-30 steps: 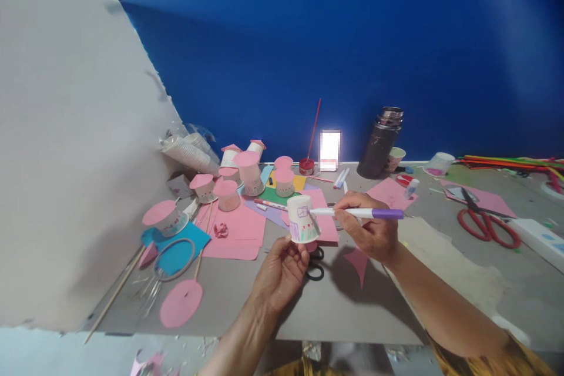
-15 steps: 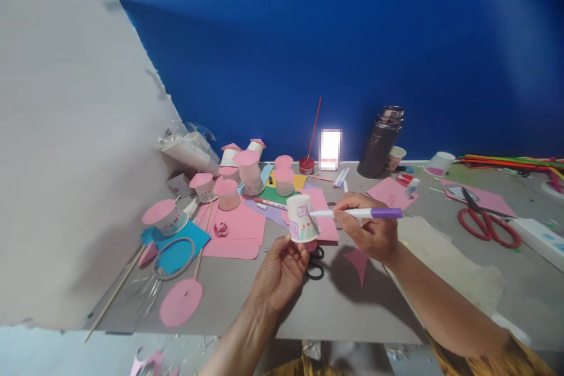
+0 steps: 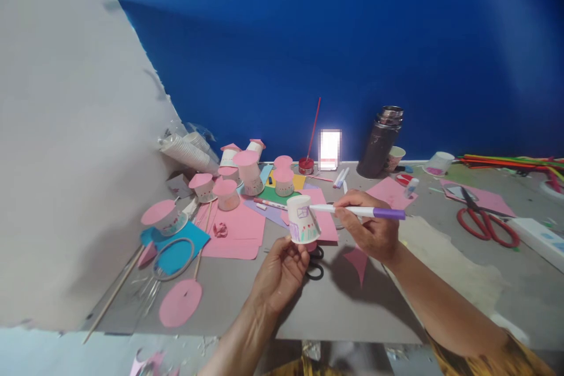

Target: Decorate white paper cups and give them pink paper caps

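My left hand [image 3: 282, 273] grips a white paper cup [image 3: 301, 218] by its rim, upside down above the table. Purple lines form a window and a door on the cup, with red flowers and green stems along the lower edge. Between the fingers of my right hand [image 3: 370, 226] lies a purple marker [image 3: 361, 211], its tip at the cup's right side near the drawn window. Whether the tip touches the cup I cannot tell. Black-handled scissors [image 3: 315, 270] lie partly hidden behind my left hand.
Several decorated cups with pink paper roofs [image 3: 247, 173] stand at the back left, near stacked paper cups [image 3: 187, 153]. A dark thermos [image 3: 379, 144] stands at the back. Red-handled scissors [image 3: 487, 226] and a power strip [image 3: 540, 241] lie at right; pink paper [image 3: 238, 247] lies left.
The marker's tip has shifted slightly upward on the cup, and its purple end has moved a little to the right. My left hand holds the cup almost still.
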A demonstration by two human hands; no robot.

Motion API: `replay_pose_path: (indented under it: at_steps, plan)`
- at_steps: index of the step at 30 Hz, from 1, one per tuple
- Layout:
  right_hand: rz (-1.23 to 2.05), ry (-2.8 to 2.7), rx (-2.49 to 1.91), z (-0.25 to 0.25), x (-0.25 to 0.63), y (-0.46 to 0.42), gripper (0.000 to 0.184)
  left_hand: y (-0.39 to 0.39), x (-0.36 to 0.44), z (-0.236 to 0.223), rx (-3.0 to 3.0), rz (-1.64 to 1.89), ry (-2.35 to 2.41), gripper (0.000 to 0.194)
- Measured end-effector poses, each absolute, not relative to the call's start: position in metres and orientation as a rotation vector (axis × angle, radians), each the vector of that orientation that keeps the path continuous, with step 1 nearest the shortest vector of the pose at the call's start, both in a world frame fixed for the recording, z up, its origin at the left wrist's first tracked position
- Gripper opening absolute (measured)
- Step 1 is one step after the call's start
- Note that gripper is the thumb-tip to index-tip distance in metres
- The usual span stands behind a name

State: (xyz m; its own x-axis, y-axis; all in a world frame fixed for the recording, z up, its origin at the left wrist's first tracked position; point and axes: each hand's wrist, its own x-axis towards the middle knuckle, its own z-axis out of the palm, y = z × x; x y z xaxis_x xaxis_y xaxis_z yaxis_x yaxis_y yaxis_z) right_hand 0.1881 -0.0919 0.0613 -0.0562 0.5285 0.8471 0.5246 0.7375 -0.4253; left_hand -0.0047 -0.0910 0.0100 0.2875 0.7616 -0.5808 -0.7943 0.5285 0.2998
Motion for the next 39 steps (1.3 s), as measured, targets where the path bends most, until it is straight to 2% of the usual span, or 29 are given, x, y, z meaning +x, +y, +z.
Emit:
replay_pose_path:
  at_steps: [13,39]
  plan:
    - [-0.017,-1.712,-0.828,0.0598,0.1883,-0.0915,0.007,-0.0918,-0.0038,0.0112,-0.032,1.065,0.764,0.025]
    - [-0.002,-1.722,-0.812,0.0620,0.1850,-0.0933,0.007,-0.0915,-0.0019,0.0106,-0.024,1.068,0.791,0.019]
